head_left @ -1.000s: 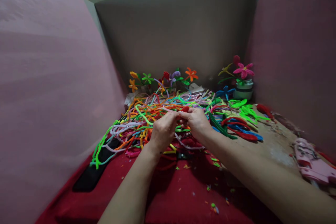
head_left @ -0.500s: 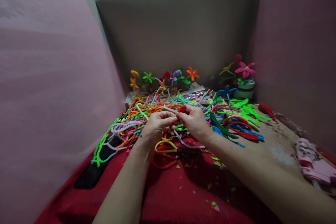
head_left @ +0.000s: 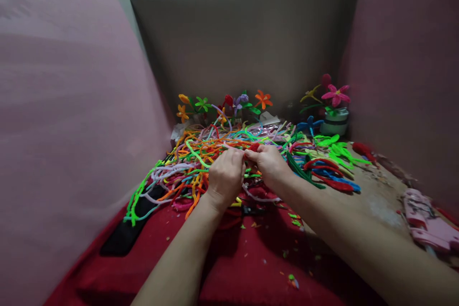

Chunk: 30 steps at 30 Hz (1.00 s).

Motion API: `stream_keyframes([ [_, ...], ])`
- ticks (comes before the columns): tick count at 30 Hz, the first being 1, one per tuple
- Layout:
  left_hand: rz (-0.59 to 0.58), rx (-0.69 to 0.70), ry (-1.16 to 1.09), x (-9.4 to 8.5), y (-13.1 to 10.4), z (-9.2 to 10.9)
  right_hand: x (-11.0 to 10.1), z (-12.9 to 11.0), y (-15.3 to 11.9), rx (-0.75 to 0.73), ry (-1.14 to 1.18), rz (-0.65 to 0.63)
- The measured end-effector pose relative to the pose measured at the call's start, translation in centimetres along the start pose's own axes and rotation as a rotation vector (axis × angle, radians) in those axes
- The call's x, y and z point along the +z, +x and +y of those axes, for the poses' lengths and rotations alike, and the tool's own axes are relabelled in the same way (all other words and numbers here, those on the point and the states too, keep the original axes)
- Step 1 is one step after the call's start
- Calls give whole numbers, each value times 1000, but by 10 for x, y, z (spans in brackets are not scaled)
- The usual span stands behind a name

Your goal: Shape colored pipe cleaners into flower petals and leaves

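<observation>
My right hand (head_left: pixel 271 163) is closed on a red fuzzy pipe-cleaner piece (head_left: pixel 254 147), which shows above its fingertips. Against it, my left hand (head_left: pixel 226 175) is closed with its knuckles turned up. The left fingertips are hidden, so what they grip cannot be made out. A pale pink pipe cleaner (head_left: pixel 227 145) shows just behind the left hand. Below the hands lie scissors (head_left: pixel 251 210) with a yellow and a red handle, partly covered by my left wrist. Behind both hands spreads a tangled heap of colourful pipe cleaners (head_left: pixel 196 153).
Finished pipe-cleaner flowers (head_left: pixel 263 100) stand along the back wall, some by a pale green pot (head_left: pixel 334 123). Blue and red loops (head_left: pixel 335 178) lie right. A black flat object (head_left: pixel 124 236) rests front left on red cloth (head_left: pixel 161 263). A pink tool (head_left: pixel 428 222) lies far right.
My left hand has rolled over, knuckles up, and moved slightly right against the right hand; it now covers more of the scissors. My right hand still holds the red piece nearly in place.
</observation>
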State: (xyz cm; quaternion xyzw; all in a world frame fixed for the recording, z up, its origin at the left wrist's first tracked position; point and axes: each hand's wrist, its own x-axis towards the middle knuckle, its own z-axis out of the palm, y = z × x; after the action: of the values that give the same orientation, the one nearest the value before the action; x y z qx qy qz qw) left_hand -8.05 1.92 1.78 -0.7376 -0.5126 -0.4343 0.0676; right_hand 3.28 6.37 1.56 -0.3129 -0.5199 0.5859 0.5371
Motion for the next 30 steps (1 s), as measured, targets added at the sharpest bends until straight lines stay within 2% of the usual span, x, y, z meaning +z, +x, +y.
stream_keyframes([
  [2, 28, -196, -371, -8, 6, -5, 0, -7, -1, 13, 66, -45],
  [4, -1, -485, -790, -15, 12, -13, 0, -12, -2, -21, 108, -107],
  [5, -38, -623, -965, -18, 15, -17, 0, -14, -2, -48, 116, -156],
  [7, -244, -812, -1181, -21, 16, -24, -1, -15, -3, -88, 116, -263],
  [9, -487, -844, -1299, -20, 13, -24, -2, -16, -5, -81, 110, -349],
  [11, -640, -802, -1377, -19, 8, -20, -3, -16, -6, -56, 126, -394],
  [12, -670, -786, -1405, -19, 6, -16, -3, -17, -7, -49, 140, -402],
  [14, -655, -775, -1442, -21, 4, -10, -3, -21, -8, -46, 156, -403],
  [18, -595, -755, -1368, -30, 6, -6, 0, -28, -10, -72, 73, -342],
  [21, -537, -655, -1027, -28, 7, -6, 2, -25, -8, -148, -97, -186],
  [22, -466, -582, -849, -25, 6, -5, 2, -22, -6, -164, -157, -118],
  [24, -253, -396, -486, -16, 2, -1, 2, -13, -3, -160, -233, 10],
  [26, -63, -239, -249, -8, -2, 3, 1, -6, 0, -126, -225, 91],
  [28, -3, -199, -217, -3, -4, 6, 0, -3, 1, -93, -149, 91],
  [30, -53, -323, -391, -5, -1, 5, -1, -5, 1, -72, -50, 14],
])
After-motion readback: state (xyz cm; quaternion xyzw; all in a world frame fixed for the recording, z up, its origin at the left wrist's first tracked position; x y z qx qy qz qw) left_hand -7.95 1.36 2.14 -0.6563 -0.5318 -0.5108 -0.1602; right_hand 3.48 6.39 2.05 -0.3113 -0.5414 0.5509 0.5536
